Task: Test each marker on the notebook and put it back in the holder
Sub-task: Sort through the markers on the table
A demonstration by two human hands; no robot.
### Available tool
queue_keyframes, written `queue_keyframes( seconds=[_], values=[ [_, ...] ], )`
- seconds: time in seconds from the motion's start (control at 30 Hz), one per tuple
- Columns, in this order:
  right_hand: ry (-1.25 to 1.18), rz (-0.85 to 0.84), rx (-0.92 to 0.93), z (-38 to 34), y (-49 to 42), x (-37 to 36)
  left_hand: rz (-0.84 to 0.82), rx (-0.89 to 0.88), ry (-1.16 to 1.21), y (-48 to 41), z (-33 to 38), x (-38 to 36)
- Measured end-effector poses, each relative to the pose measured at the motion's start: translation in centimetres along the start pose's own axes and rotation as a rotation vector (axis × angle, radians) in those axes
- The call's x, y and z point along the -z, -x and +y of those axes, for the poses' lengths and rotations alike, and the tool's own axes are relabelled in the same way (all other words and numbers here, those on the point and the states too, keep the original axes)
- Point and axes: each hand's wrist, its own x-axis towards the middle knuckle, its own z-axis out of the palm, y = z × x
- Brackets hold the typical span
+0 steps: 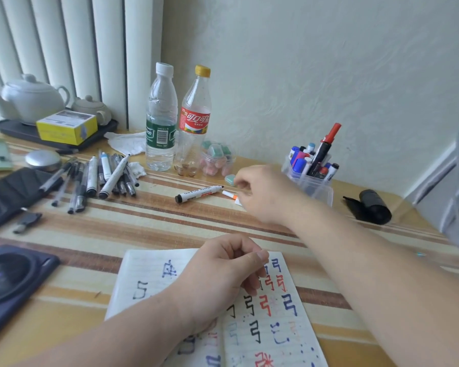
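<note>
An open notebook (149, 274) with red, blue and black test marks lies at the table's front edge. My left hand (220, 276) rests on its page with loosely curled fingers and nothing visible in them. My right hand (265, 194), blurred, reaches over the end of a white marker with an orange band (229, 194) that lies on the table. Whether the fingers grip it is hidden. A black-capped whiteboard marker (199, 194) lies just left of it. The clear plastic holder (319, 190), full of several markers (310, 160), stands right behind my right hand.
Two plastic bottles (161, 120) (194, 123) and a jar of erasers (217, 161) stand at the back. Several pens (104, 176) lie at the left, beside a dark case (8, 194) and a phone (8, 282). A black roll (371, 206) lies at the right.
</note>
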Motion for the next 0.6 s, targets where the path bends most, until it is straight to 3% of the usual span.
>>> queue_keyframes(
  seconds=[0.07, 0.23, 0.37, 0.5, 0.6],
  values=[
    [0.018, -0.075, -0.012, -1.0, -1.3, -1.7, -0.001, -0.007, -0.007, 0.0, -0.1, 0.1],
    [0.247, -0.216, 0.161, -3.8, -4.5, -3.5, -0.014, -0.029, 0.053, -0.2, -0.2, 0.1],
    [0.422, -0.229, 0.193, -5.1, -6.2, -4.4, -0.022, -0.019, 0.102, -0.4, -0.5, 0.4],
    [0.341, -0.079, 0.306, -5.2, -5.9, -3.5, -0.025, -0.035, 0.08, -0.3, -0.4, 0.5],
    [0.093, 0.173, 0.288, -5.4, -2.8, 0.3, -0.006, -0.049, 0.058, -0.6, -0.6, 0.5]
  ],
)
